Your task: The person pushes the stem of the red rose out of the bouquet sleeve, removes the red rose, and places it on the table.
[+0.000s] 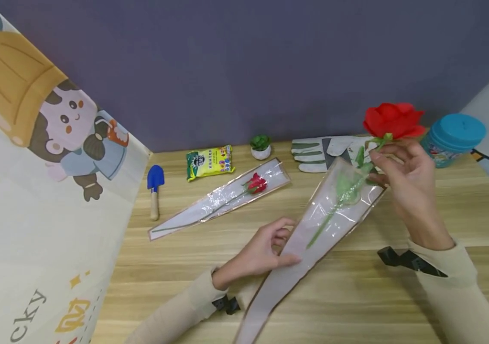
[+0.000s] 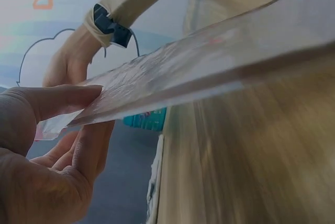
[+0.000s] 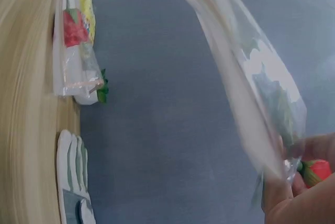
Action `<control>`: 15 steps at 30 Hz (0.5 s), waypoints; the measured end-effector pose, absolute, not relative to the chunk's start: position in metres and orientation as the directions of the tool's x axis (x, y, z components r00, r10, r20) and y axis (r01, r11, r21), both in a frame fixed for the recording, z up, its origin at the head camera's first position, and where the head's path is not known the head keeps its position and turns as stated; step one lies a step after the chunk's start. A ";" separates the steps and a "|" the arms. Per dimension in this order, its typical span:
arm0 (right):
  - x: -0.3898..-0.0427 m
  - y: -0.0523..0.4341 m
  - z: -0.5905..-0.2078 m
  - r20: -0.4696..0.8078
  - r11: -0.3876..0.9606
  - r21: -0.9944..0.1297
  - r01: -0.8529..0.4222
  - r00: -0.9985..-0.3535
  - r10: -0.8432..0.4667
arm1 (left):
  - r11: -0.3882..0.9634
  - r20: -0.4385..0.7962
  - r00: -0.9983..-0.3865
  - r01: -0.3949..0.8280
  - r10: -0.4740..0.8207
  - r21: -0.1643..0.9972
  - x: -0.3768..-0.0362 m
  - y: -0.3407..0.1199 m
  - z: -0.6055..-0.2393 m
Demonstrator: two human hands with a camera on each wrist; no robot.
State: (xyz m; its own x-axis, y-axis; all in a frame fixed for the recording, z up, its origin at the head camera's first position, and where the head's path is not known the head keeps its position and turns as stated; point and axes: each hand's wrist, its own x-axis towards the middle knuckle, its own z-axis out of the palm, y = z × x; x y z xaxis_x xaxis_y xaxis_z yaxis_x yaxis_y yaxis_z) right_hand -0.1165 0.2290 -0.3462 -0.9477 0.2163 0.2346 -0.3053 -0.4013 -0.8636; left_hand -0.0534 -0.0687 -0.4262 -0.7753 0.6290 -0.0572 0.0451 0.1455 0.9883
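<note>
Head view first: we see our right hand [image 1: 407, 177] pinching the green stem just under the red rose [image 1: 392, 120], whose bloom stands clear of the wide mouth of a clear cone sleeve [image 1: 313, 239] while the stem runs down inside it. Our left hand [image 1: 266, 251] pinches the sleeve's edge about midway, thumb on top. The sleeve slants across the wooden table [image 1: 399, 306]. Farther back lie a second wrapped rose [image 1: 256, 183], a blue trowel [image 1: 155, 184], a yellow packet [image 1: 209, 162], a small potted plant [image 1: 260, 145], white gloves [image 1: 321, 153] and a teal-lidded jar [image 1: 455, 138].

Left wrist view: we see thumb and fingers [image 2: 57, 103] clamped on the sleeve's edge.

Right wrist view: we see fingertips [image 3: 293, 192] closed on the stem at the sleeve's mouth, a bit of red showing beside them.
</note>
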 end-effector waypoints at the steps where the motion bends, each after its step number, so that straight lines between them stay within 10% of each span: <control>1: -0.117 0.230 -0.347 0.232 -0.390 -0.868 -0.307 -0.946 0.227 | 0.146 -0.059 -0.775 0.044 0.629 0.988 -0.053 -0.070 -0.427; 15: -0.129 0.277 -0.336 0.287 -0.278 -0.864 -0.419 -0.865 0.412 | 0.192 -0.095 -0.800 0.026 0.593 0.981 -0.049 -0.100 -0.441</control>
